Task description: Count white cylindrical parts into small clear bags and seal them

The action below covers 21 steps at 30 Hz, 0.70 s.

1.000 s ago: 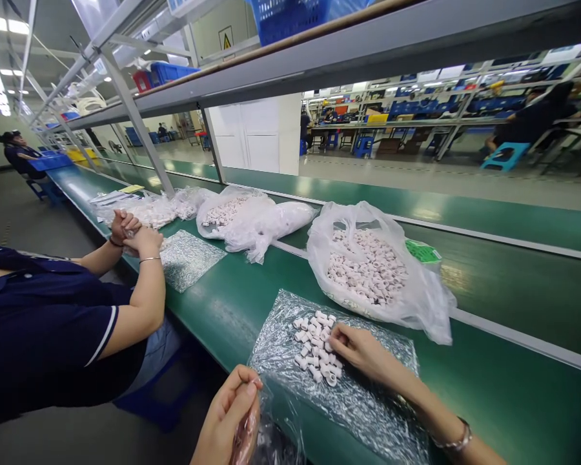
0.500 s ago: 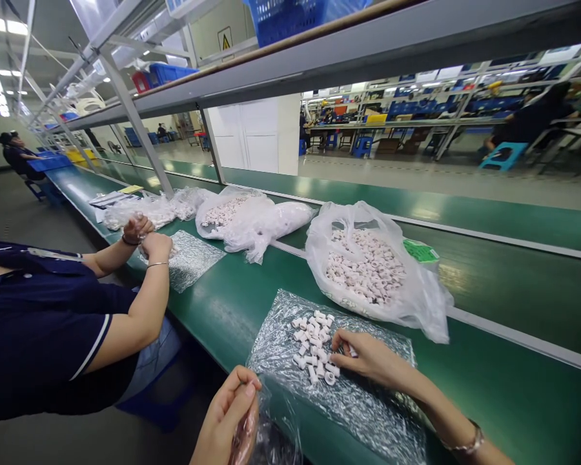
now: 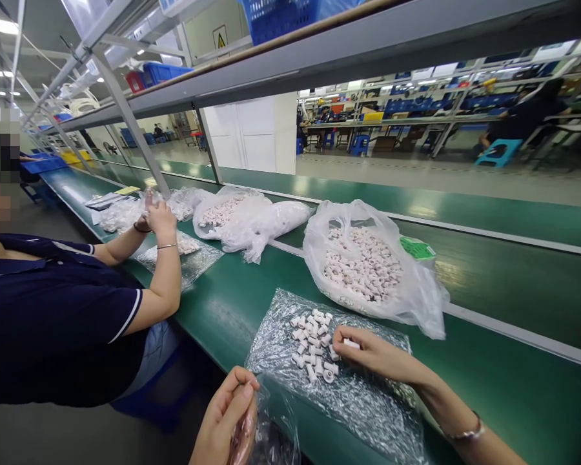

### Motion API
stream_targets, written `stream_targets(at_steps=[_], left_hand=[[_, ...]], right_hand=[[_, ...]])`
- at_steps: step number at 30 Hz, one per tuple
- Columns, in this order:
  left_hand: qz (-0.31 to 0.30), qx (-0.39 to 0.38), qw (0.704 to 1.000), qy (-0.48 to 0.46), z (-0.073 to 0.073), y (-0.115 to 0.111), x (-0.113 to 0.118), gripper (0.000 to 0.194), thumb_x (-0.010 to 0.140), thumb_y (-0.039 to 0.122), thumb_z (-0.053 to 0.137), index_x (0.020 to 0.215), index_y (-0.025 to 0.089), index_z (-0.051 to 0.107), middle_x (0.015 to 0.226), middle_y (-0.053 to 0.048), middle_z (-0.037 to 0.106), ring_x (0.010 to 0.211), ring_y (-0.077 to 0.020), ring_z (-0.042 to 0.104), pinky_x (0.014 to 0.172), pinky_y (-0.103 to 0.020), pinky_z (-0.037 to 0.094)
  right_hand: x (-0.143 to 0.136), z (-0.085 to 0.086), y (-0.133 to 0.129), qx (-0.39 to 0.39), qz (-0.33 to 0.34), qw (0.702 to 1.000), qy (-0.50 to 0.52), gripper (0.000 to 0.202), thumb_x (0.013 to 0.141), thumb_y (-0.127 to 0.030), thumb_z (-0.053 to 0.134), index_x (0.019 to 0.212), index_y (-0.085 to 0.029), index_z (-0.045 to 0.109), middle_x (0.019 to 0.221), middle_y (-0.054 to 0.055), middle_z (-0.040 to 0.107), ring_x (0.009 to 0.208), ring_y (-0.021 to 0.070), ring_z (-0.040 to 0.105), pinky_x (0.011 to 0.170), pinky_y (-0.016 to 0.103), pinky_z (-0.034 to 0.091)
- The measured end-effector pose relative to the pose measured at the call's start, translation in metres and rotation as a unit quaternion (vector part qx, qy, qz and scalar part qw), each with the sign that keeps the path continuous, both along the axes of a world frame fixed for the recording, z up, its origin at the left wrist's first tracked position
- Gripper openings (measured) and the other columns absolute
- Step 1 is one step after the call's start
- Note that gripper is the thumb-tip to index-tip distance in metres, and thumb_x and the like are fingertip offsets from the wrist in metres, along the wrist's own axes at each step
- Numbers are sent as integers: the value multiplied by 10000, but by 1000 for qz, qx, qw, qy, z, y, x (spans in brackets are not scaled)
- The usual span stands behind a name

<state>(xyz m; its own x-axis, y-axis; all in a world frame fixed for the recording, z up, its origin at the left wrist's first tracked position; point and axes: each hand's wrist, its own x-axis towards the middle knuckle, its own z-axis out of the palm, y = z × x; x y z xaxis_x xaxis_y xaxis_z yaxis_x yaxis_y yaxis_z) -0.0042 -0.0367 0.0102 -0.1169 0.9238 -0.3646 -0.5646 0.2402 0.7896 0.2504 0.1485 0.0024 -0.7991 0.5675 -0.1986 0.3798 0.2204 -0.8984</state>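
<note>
My left hand (image 3: 230,413) is closed on a clear plastic bag (image 3: 275,426) at the front edge of the green bench. A pile of small white plastic fittings (image 3: 313,342) lies on a sheet of clear plastic wrap (image 3: 281,323). At the right side of this pile, my right hand (image 3: 368,352) is curled, with a white fitting (image 3: 352,343) showing between its fingers. Behind the sheet stands an open white plastic bag (image 3: 319,258) full of the same kind of fittings.
At my left a co-worker (image 3: 68,303) handles similar fittings over another clear sheet (image 3: 198,268). More filled plastic bags (image 3: 266,226) lie along the green bench (image 3: 213,316). A shelf (image 3: 271,71) with blue baskets crosses above. A green-and-white packet (image 3: 417,248) lies behind the big bag.
My right hand has shifted slightly, and the fitting in its fingers shows more. My left hand stays with the clear bag. The co-worker has leaned in and raised both hands.
</note>
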Motion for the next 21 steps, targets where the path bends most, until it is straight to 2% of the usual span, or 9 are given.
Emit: stream_targets(at_steps=[2, 4, 7, 9, 11, 14, 17, 19, 21], left_hand=[[-1, 1, 1000, -3, 0, 0, 0, 359, 826, 514, 701, 880, 193, 550, 504, 96, 416, 298, 13, 186, 330, -151, 132], [0, 0, 1000, -6, 0, 0, 0, 352, 829, 508, 700, 878, 193, 552, 498, 96, 417, 297, 10, 187, 329, -153, 140], [1, -2, 1000, -12, -1, 0, 0, 331, 841, 491, 696, 885, 194, 557, 488, 99, 416, 297, 7, 183, 329, -155, 148], [-2, 1, 1000, -10, -2, 0, 0, 331, 843, 492, 694, 886, 193, 558, 486, 101, 414, 295, 7, 179, 326, -155, 145], [-5, 6, 1000, -7, -2, -1, -1, 330, 846, 493, 690, 883, 193, 557, 477, 104, 404, 294, 5, 175, 324, -152, 143], [-7, 9, 1000, -9, -2, -2, -3, 322, 860, 491, 674, 886, 193, 553, 472, 104, 405, 296, 4, 181, 325, -148, 155], [-2, 4, 1000, -6, -2, -2, -2, 337, 853, 500, 678, 887, 192, 547, 473, 105, 403, 297, 5, 178, 322, -146, 155], [4, 0, 1000, 1, -1, -1, -1, 350, 840, 508, 689, 882, 192, 544, 475, 106, 399, 294, 9, 171, 317, -142, 138], [5, -3, 1000, 7, -1, -1, 0, 353, 835, 510, 692, 880, 194, 543, 481, 105, 403, 290, 11, 172, 313, -140, 129]], right_hand=[[-1, -1, -8, 112, 9, 991, -67, 303, 1009, -503, 445, 922, -232, 549, 799, 7, 574, 666, 163, 469, 600, 293, 344], [-1, -7, -16, 174, 27, 977, -120, 243, 1013, -461, 442, 1008, -246, 555, 795, 19, 591, 682, 191, 498, 613, 314, 343], [-1, -15, -24, 223, 52, 961, -152, 196, 1004, -402, 454, 1060, -240, 549, 786, 35, 605, 677, 213, 520, 612, 333, 343], [0, -15, -23, 226, 50, 961, -154, 209, 1002, -406, 449, 1028, -225, 550, 770, 39, 597, 659, 210, 508, 604, 337, 343], [2, -8, -18, 175, 46, 975, -126, 257, 1005, -455, 447, 994, -222, 556, 807, 41, 597, 683, 200, 508, 607, 329, 360], [9, 4, -5, -10, 35, 999, -25, 326, 1004, -539, 438, 1001, -231, 546, 765, -1, 577, 588, 133, 465, 525, 263, 344], [14, 8, 5, -177, 2, 981, 83, 386, 1001, -590, 390, 1094, -229, 490, 757, -21, 605, 381, 55, 275, 363, 225, 175], [13, 6, 5, -207, -11, 970, 125, 418, 999, -612, 358, 1076, -217, 474, 838, 6, 637, 343, 34, 218, 330, 231, 111], [9, 6, 1, -177, -12, 978, 111, 413, 1001, -606, 372, 954, -210, 479, 814, 4, 622, 379, 44, 273, 348, 222, 158]])
